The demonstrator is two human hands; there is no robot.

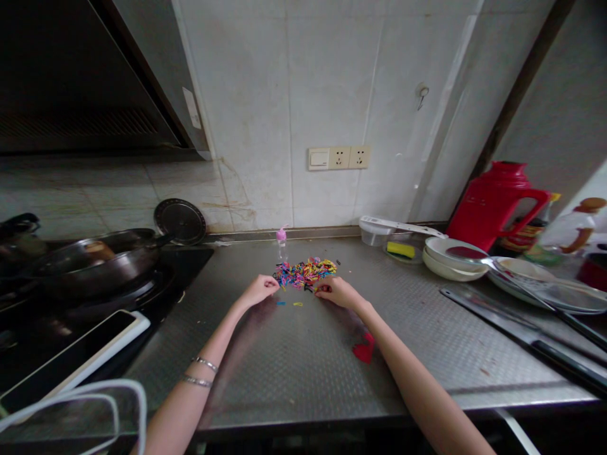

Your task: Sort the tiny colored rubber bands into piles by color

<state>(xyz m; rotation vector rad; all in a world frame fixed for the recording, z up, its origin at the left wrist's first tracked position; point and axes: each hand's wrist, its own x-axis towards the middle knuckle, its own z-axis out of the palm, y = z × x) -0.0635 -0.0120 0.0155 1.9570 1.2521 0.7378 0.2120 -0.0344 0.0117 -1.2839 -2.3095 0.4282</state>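
A heap of small rubber bands [306,272] in many colours lies on the metal counter. At its left edge is my left hand [262,289], fingers pinched together; whatever is between them is too small to make out. My right hand [337,292] is at the heap's right front edge with its fingers curled closed, close to some black bands [308,287]. What its fingertips hold, if anything, cannot be seen. A single blue band [281,303] and a yellow band [298,304] lie apart in front of the heap. Behind it stands a small clear bottle with a pink top [281,236].
A red heart-shaped piece [363,349] lies by my right forearm. On the right are a cleaver-like blade [488,313], stacked bowls [450,268], a sponge [401,250] and a red thermos jug [493,205]. Leftward are a pan [104,268] on the stove and a phone-like device [76,357].
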